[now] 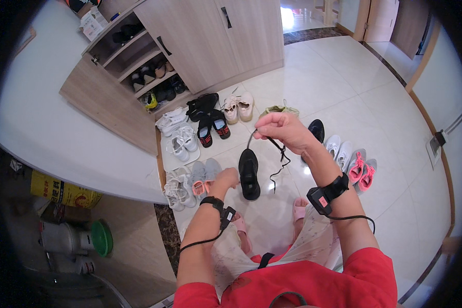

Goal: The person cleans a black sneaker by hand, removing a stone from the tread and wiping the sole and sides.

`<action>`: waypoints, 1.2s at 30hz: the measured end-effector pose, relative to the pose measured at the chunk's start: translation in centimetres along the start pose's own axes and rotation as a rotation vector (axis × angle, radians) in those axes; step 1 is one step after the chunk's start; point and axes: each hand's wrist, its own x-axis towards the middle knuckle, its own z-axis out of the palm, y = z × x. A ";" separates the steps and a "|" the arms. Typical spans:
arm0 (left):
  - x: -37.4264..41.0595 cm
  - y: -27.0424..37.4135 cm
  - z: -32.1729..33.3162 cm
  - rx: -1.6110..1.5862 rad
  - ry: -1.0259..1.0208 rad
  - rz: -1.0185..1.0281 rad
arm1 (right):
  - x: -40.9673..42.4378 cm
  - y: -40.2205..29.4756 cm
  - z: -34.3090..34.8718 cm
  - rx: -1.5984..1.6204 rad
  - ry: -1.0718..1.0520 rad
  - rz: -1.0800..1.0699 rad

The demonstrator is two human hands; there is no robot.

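My right hand (pixel 279 131) is raised over the tiled floor and pinches black shoelaces (pixel 282 152) between thumb and fingers. One lace end dangles in a wavy line, and another strand runs down towards the toe of a black shoe (pixel 248 173) on the floor. Low at the left of that shoe is my left hand (pixel 228 178), fingers curled, beside a grey pair with orange linings (pixel 206 171); whether it grips anything is not visible. Another black shoe (pixel 316 130) lies partly behind my right forearm.
White shoes (pixel 184 138) stand on a white tray (pixel 193 159) at the left. Black pairs and a cream pair (pixel 238 107) line the cabinet side. White sneakers (pixel 338 150) and grey-pink sneakers (pixel 362 169) stand at right. A cabinet door (pixel 107 104) hangs open before shelves holding shoes.
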 end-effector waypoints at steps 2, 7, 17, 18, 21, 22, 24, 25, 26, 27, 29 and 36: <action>-1.6 2.0 -1.9 -0.668 -0.215 0.102 | 0.0 0.7 -0.3 -0.031 0.020 0.026; -7.1 5.9 -8.5 -1.524 -0.145 0.248 | 0.3 1.6 -0.8 -0.161 0.052 0.066; -9.4 7.7 -9.4 -2.156 0.064 0.590 | 1.4 4.3 -0.9 -0.178 0.088 0.056; -9.7 8.0 -9.6 -2.130 0.094 0.564 | 1.5 4.4 -0.9 -0.186 0.091 0.056; -9.7 9.1 -9.0 -1.927 0.295 0.430 | 1.7 5.0 -0.9 -0.230 0.083 0.053; -9.5 9.3 -8.8 -1.834 0.375 0.376 | 1.8 5.3 -1.0 -0.256 0.071 0.050; -8.9 8.9 -8.6 -1.824 0.424 0.358 | 1.8 5.6 -0.7 -0.277 0.054 0.057; -8.4 8.6 -8.4 -1.819 0.449 0.349 | 1.7 5.6 -0.5 -0.272 0.049 0.067; -7.9 8.2 -8.1 -1.851 0.438 0.334 | 1.5 5.5 -0.3 -0.267 0.046 0.077; -7.2 7.6 -7.8 -1.884 0.429 0.321 | 1.4 5.2 -0.1 -0.261 0.035 0.092; -5.9 6.3 -7.3 -1.940 0.438 0.250 | 1.3 4.3 0.3 -0.250 0.008 0.122; -2.4 3.5 -5.0 -1.868 0.481 -0.075 | 0.2 1.0 1.1 -0.172 -0.002 0.109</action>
